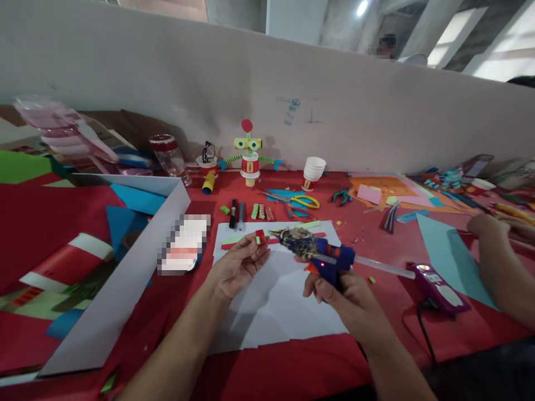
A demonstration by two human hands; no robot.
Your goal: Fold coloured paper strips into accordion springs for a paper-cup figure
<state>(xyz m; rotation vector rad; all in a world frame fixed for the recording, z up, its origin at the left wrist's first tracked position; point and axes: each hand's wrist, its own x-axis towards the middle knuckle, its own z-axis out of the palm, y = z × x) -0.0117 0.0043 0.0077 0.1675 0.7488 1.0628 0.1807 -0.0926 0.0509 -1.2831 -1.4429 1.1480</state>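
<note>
Between the fingertips of my left hand (240,264) is a small red and green folded paper piece (259,237). My right hand (349,295) grips a blue hot glue gun (330,259) by its handle, and a clear glue stick (384,267) juts from its back. Dark grime coats the front of the gun, and its nozzle points at the paper piece, very near or touching; I cannot tell which. Below both hands lie white paper sheets (276,312). Red and light green paper strips (234,244) rest across their top.
A paper-cup robot figure (249,164) stands by the partition, with stacked paper cups (313,170) to its right. Scissors (298,199), pliers (343,196) and markers (233,214) lie on the red table. A box of paper (137,267) is at left. Another person's arm (501,262) reaches in at right.
</note>
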